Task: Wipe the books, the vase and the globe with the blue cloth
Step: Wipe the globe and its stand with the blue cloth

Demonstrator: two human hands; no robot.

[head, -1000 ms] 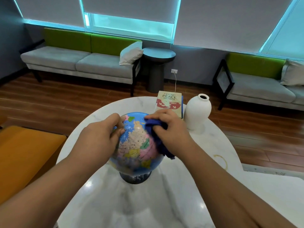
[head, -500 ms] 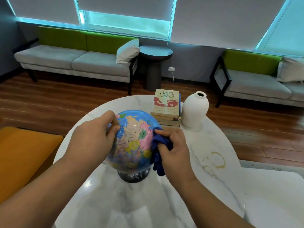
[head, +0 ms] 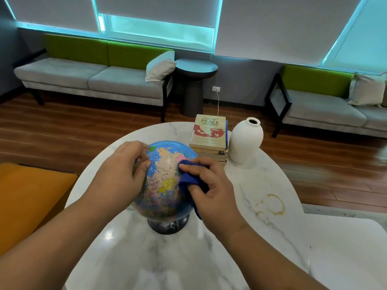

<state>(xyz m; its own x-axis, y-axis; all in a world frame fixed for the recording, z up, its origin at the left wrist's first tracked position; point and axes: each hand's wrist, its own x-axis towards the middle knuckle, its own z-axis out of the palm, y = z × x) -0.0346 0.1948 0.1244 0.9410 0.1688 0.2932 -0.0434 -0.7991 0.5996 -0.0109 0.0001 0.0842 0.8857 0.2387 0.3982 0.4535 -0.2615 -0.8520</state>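
Globe [head: 163, 181] stands on its dark round base [head: 167, 226] near the middle of the white marble tabletop [head: 230, 258], between the two hands. The left hand [head: 123, 174] wraps its fingers round the upper left side of the sphere. The right hand [head: 211, 191] grips the bunched blue cloth [head: 188, 181] and presses it against the right side.

The sphere looks glossy, hollow and light, so it probably slips and turns under a rub. A steadying hold on the side opposite the cloth, as here, suits it, and the narrow base could tip under a hard push. The cloth is soft and folds to the curve.

Behind the globe, the stacked books [head: 209, 135] are stiff and flat and should take firm strokes. The white vase [head: 246, 141] just beside them looks ceramic and breakable, so it is best held round its wide body.
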